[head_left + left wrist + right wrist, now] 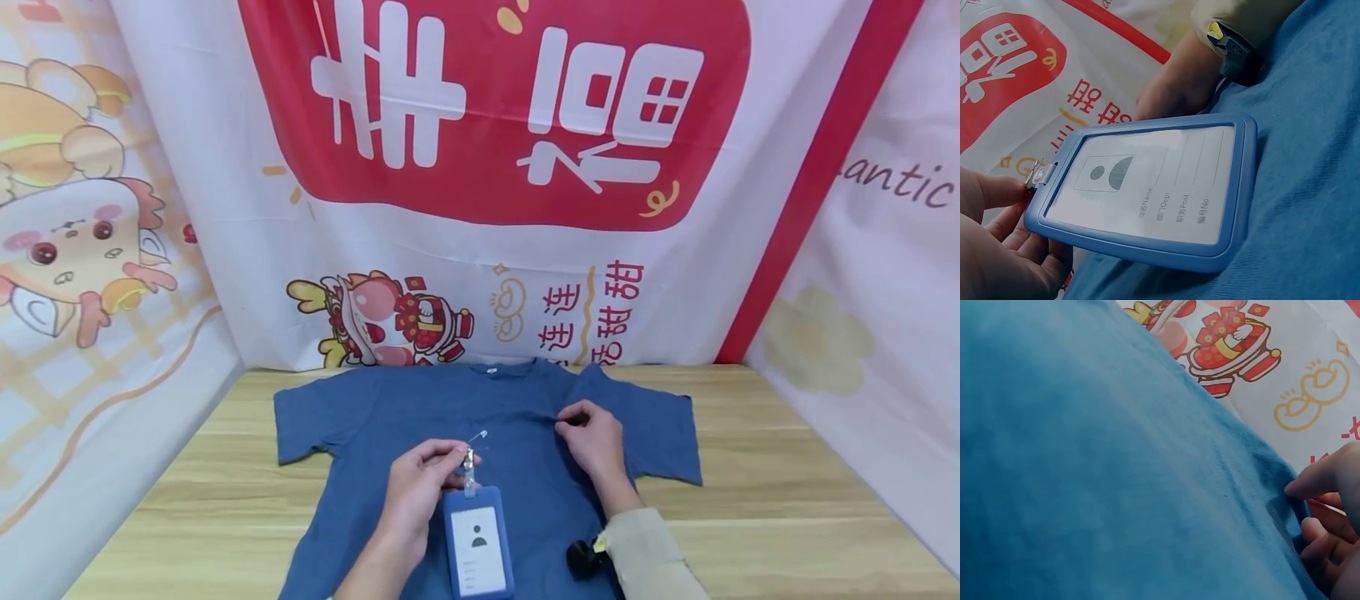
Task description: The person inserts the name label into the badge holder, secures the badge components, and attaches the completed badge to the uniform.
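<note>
A blue T-shirt (435, 408) lies spread out, neckline at the far side. Over its front, my left hand (420, 492) pinches the metal clip (469, 458) of a blue ID badge holder (455, 542) between thumb and fingers. The holder hangs toward me, its white card (1141, 175) face up with a printed figure. A thin pin (477, 436) with a pale end sticks up from the clip, angled right. My right hand (596, 446) pinches a fold of the shirt's chest on the right; the cloth bunches at those fingertips in the right wrist view.
Underneath is a wooden table (750, 517). A printed cloth (225, 167) hangs behind it, with more cloth along both sides. A small black device (581, 560) sits at my right wrist by the beige sleeve (648, 554).
</note>
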Action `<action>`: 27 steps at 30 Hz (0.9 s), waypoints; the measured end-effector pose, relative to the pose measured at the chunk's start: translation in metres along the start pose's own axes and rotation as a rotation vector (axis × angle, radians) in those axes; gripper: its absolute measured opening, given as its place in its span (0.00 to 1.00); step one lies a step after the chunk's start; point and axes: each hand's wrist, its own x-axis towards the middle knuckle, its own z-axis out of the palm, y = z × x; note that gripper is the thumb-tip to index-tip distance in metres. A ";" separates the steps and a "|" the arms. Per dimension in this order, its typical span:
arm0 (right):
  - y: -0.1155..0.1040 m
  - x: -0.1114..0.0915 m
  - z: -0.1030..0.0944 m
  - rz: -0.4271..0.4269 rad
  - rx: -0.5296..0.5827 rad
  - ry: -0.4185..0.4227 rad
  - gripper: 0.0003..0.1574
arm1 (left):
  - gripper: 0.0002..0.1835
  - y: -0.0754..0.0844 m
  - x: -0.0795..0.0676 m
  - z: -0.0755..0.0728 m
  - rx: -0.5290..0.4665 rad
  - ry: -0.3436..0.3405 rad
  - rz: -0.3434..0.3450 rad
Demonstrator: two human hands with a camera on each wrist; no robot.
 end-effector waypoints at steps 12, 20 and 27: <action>0.000 -0.001 0.001 -0.025 -0.124 -0.030 0.02 | 0.14 0.000 -0.002 -0.001 -0.010 -0.014 -0.004; -0.001 -0.004 0.002 -0.109 -0.080 -0.004 0.03 | 0.14 -0.002 -0.002 0.000 -0.022 -0.028 0.012; 0.002 -0.003 0.005 -0.081 0.115 -0.028 0.05 | 0.14 -0.003 -0.001 0.000 -0.011 -0.029 0.008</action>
